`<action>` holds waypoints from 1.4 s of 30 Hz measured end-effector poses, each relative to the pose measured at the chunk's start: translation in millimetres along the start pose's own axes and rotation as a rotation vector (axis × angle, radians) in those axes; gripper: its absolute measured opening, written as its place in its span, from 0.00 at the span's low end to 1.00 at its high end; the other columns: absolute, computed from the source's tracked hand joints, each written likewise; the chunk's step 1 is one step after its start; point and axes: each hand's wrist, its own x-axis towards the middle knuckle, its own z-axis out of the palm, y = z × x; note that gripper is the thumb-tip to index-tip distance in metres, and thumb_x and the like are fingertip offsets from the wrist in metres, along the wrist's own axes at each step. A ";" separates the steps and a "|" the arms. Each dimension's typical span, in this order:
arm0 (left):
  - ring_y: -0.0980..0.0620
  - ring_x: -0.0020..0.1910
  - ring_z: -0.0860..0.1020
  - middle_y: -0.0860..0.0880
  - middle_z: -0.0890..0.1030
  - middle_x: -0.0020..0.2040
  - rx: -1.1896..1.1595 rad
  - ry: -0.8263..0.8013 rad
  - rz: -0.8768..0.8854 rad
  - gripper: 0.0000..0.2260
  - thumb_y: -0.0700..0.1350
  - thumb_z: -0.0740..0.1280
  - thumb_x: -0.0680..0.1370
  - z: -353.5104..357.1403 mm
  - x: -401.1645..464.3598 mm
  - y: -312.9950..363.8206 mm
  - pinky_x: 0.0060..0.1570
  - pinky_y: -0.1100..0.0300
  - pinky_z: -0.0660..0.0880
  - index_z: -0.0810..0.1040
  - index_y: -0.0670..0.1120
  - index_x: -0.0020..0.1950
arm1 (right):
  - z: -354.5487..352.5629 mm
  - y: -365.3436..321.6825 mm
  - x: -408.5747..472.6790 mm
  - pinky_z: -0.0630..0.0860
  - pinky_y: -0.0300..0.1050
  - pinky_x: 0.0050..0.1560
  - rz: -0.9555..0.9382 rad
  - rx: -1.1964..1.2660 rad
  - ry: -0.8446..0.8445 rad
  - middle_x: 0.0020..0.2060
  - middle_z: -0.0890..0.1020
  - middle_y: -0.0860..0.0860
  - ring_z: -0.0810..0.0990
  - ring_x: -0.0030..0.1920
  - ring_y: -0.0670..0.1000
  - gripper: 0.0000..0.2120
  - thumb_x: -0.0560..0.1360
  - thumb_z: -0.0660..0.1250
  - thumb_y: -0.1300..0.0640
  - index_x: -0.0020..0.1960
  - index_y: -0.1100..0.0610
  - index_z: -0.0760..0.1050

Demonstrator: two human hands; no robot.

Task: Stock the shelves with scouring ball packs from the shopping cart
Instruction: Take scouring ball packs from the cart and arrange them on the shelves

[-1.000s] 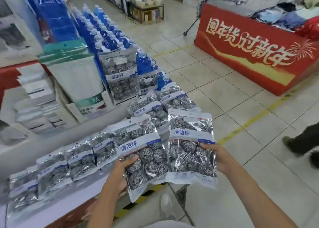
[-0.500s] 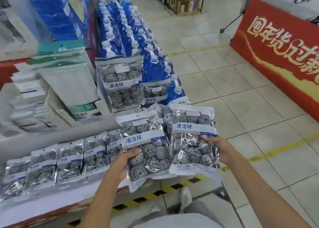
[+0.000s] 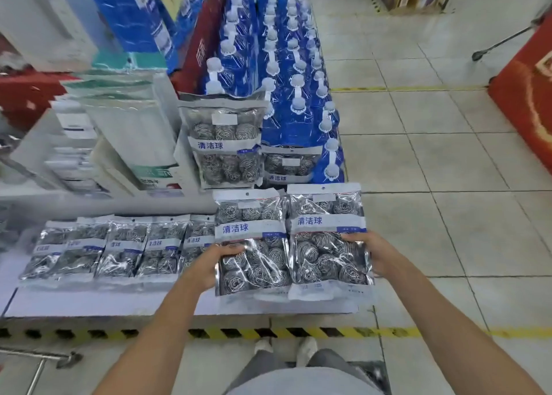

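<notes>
Pale tiled floor (image 3: 448,161) spreads out to the right of both hands, crossed by a yellow line. Ahead of the hands a long block of blue bottles (image 3: 286,75) with white caps runs away from the person, and to the left of it stand tall white and green packages (image 3: 131,131). Nearer, a white shelf (image 3: 89,300) lies below and to the left of the hands, its front edge trimmed with black and yellow hazard tape (image 3: 209,332). On it, just left of the left hand, a row of scouring ball packs (image 3: 119,248) lies overlapping, the nearest one partly behind that hand. Beyond the hands two more packs stand upright against the bottles (image 3: 225,148). The left hand (image 3: 209,264) grips the left pack (image 3: 254,240) by its left edge, thumb on the front face. The right hand (image 3: 378,252) grasps the right pack (image 3: 327,235) by its right edge, thumb likewise across the front. Both packs are held side by side, edges touching, above the right end of the shelf. Directly beneath the hands, the person's two light shoes (image 3: 285,348) stand on the floor.
</notes>
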 end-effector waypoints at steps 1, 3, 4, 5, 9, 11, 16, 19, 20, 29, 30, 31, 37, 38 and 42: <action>0.43 0.49 0.85 0.37 0.84 0.61 0.019 0.002 -0.006 0.21 0.38 0.79 0.71 0.5 4.8 1.4 0.39 0.50 0.82 0.80 0.41 0.63 | -0.2 -3.7 5.5 0.77 0.48 0.40 -0.019 -0.029 -0.004 0.52 0.83 0.54 0.84 0.43 0.49 0.30 0.61 0.80 0.55 0.63 0.55 0.80; 0.39 0.59 0.81 0.37 0.82 0.64 0.045 0.001 -0.019 0.25 0.39 0.81 0.69 1.1 12.2 5.1 0.54 0.42 0.82 0.79 0.41 0.64 | 1.5 -10.7 14.3 0.73 0.54 0.59 -0.049 -0.097 -0.005 0.57 0.84 0.52 0.79 0.58 0.54 0.30 0.63 0.79 0.56 0.65 0.56 0.79; 0.37 0.64 0.79 0.37 0.81 0.66 0.056 0.005 -0.012 0.28 0.40 0.81 0.68 1.7 14.8 7.0 0.63 0.38 0.78 0.78 0.42 0.66 | 2.7 -13.4 17.4 0.69 0.56 0.67 -0.052 -0.127 -0.005 0.59 0.83 0.51 0.77 0.62 0.55 0.30 0.65 0.79 0.56 0.66 0.56 0.78; 0.37 0.67 0.77 0.38 0.80 0.67 0.069 0.019 0.004 0.30 0.40 0.82 0.67 1.9 17.5 8.2 0.68 0.35 0.73 0.76 0.43 0.67 | 3.8 -15.4 21.0 0.66 0.57 0.71 -0.055 -0.151 -0.004 0.61 0.83 0.51 0.75 0.65 0.55 0.29 0.67 0.79 0.57 0.67 0.56 0.77; 0.39 0.70 0.75 0.42 0.78 0.70 0.128 0.108 0.126 0.41 0.41 0.83 0.66 -2.8 29.1 11.5 0.72 0.35 0.69 0.69 0.47 0.75 | 11.6 -15.9 34.4 0.73 0.53 0.65 -0.131 -0.155 0.039 0.60 0.84 0.52 0.78 0.65 0.55 0.30 0.70 0.79 0.63 0.70 0.57 0.75; 0.41 0.73 0.72 0.45 0.78 0.71 0.171 0.163 0.176 0.42 0.42 0.82 0.67 -5.1 33.4 11.0 0.76 0.36 0.63 0.69 0.50 0.78 | 17.1 -11.5 38.3 0.73 0.53 0.69 -0.179 -0.132 0.099 0.59 0.85 0.52 0.80 0.64 0.55 0.30 0.69 0.80 0.65 0.68 0.57 0.76; 0.42 0.75 0.70 0.47 0.77 0.72 0.194 0.252 0.248 0.37 0.41 0.80 0.71 0.0 42.2 9.0 0.76 0.36 0.62 0.70 0.53 0.77 | 25.7 -7.1 43.2 0.74 0.55 0.70 -0.212 -0.150 0.146 0.58 0.85 0.52 0.81 0.63 0.54 0.29 0.69 0.80 0.66 0.68 0.57 0.76; 0.43 0.73 0.71 0.47 0.78 0.71 0.219 0.267 0.263 0.33 0.42 0.80 0.71 2.8 44.5 10.7 0.75 0.35 0.63 0.73 0.53 0.74 | 26.1 -9.9 41.7 0.75 0.54 0.69 -0.227 -0.214 0.158 0.56 0.85 0.49 0.82 0.59 0.51 0.24 0.70 0.80 0.65 0.63 0.54 0.77; 0.43 0.71 0.71 0.47 0.78 0.70 0.236 0.269 0.265 0.32 0.42 0.80 0.72 3.1 44.5 10.9 0.75 0.35 0.63 0.73 0.52 0.73 | 25.0 -10.1 41.3 0.75 0.53 0.66 -0.248 -0.250 0.174 0.55 0.85 0.49 0.82 0.57 0.49 0.22 0.71 0.80 0.64 0.60 0.51 0.77; 0.48 0.62 0.75 0.53 0.77 0.62 0.445 0.324 0.369 0.32 0.46 0.77 0.77 1.8 27.1 2.2 0.67 0.44 0.71 0.67 0.52 0.77 | 19.9 0.1 24.1 0.76 0.51 0.58 -0.430 -0.847 0.370 0.62 0.76 0.56 0.78 0.60 0.57 0.33 0.75 0.77 0.48 0.74 0.56 0.67; 0.48 0.62 0.75 0.52 0.77 0.63 0.458 0.330 0.378 0.32 0.46 0.77 0.77 0.6 22.6 0.7 0.68 0.43 0.71 0.66 0.53 0.77 | 21.1 0.0 20.5 0.77 0.54 0.61 -0.450 -0.932 0.389 0.63 0.75 0.58 0.77 0.62 0.59 0.32 0.76 0.75 0.47 0.75 0.56 0.68; 0.47 0.62 0.75 0.52 0.77 0.63 0.473 0.331 0.391 0.33 0.46 0.77 0.77 -1.4 18.2 -1.2 0.69 0.42 0.71 0.66 0.53 0.78 | 22.7 -0.2 17.4 0.77 0.56 0.62 -0.480 -1.005 0.404 0.64 0.74 0.59 0.76 0.63 0.60 0.31 0.77 0.73 0.46 0.75 0.56 0.68; 0.44 0.68 0.78 0.48 0.78 0.67 0.618 0.463 0.456 0.28 0.51 0.71 0.82 -20.9 -21.8 -17.5 0.63 0.48 0.77 0.67 0.51 0.80 | 68.3 -11.7 3.3 0.77 0.58 0.64 -0.789 -1.325 0.282 0.68 0.75 0.58 0.73 0.69 0.60 0.24 0.81 0.67 0.48 0.74 0.58 0.73; 0.43 0.68 0.77 0.46 0.77 0.69 0.669 0.498 0.469 0.27 0.52 0.69 0.83 -26.5 -30.6 -24.0 0.65 0.45 0.77 0.67 0.50 0.80 | 82.1 -12.8 1.1 0.76 0.58 0.66 -0.836 -1.370 0.214 0.69 0.75 0.58 0.73 0.70 0.60 0.24 0.82 0.65 0.48 0.74 0.58 0.73; 0.41 0.71 0.73 0.42 0.73 0.73 0.745 0.691 0.433 0.24 0.52 0.63 0.85 -52.5 -72.8 -61.5 0.68 0.45 0.73 0.66 0.46 0.80 | 149.8 -8.2 -8.7 0.75 0.56 0.69 -1.004 -1.500 -0.073 0.69 0.76 0.55 0.74 0.69 0.57 0.24 0.84 0.62 0.46 0.75 0.57 0.72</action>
